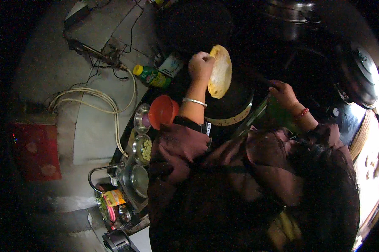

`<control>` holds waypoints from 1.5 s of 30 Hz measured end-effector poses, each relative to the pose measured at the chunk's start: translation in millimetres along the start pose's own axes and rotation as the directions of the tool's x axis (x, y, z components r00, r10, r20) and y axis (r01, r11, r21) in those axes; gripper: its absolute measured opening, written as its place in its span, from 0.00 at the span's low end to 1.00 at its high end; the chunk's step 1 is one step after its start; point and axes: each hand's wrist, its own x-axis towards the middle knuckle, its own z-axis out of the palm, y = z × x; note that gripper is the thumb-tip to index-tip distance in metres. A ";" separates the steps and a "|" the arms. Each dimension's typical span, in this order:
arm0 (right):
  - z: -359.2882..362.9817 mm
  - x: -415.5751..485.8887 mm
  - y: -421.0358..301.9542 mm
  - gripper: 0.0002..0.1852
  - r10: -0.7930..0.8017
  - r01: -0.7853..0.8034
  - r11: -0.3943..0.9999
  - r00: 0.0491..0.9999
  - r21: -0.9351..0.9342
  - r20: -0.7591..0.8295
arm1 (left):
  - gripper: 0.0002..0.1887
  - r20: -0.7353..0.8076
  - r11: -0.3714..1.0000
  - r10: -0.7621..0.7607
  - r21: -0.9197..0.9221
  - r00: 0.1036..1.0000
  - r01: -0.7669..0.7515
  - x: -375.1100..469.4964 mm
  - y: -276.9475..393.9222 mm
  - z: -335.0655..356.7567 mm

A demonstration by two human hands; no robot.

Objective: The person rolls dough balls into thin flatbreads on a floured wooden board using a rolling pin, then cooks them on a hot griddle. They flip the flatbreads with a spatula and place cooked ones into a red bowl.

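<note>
My left hand (200, 67), with a silvery bangle at the wrist, grips a round, pale yellow flatbread (221, 72) by its edge. The bread is raised and tilted, seen partly side-on. Below it lies a large dark pan or wok with a pale, stained rim (228, 121); its inside is too dark to make out. On the pan's other side is my right hand (284, 93), wearing a red bead bracelet. Its fingers are curled at a dark edge, and shadow hides whether they hold anything.
Left of the pan are an orange-red bowl (162, 110), a green bottle with a yellow cap (153, 77) and a steel bowl of pale pieces (142, 149). A sink (140, 179) with a faucet (93, 176) lies nearer me. Steel pots (291, 11) and a lid (362, 75) stand far and right.
</note>
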 end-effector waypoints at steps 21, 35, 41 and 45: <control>-15.6 -29.4 10.8 0.18 0.031 -0.026 0.997 0.997 0.079 -0.069 | 0.15 0.367 0.842 0.356 0.272 0.860 -0.465 -90.3 -79.8 37.5; -33.9 -60.5 33.2 0.17 0.125 -0.098 0.977 0.983 0.189 -0.137 | 0.12 0.425 0.920 0.281 0.136 0.861 -0.367 -73.5 -72.8 4.0; -52.0 -80.2 44.1 0.17 0.088 -0.032 0.926 0.987 0.377 -0.132 | 0.18 -0.066 0.861 0.478 0.231 0.876 -0.453 26.7 -14.9 -45.0; -73.5 -105.7 51.8 0.17 0.108 -0.043 0.890 0.987 0.454 -0.117 | 0.23 -0.187 0.799 0.582 0.314 0.792 -0.513 114.7 14.9 -72.6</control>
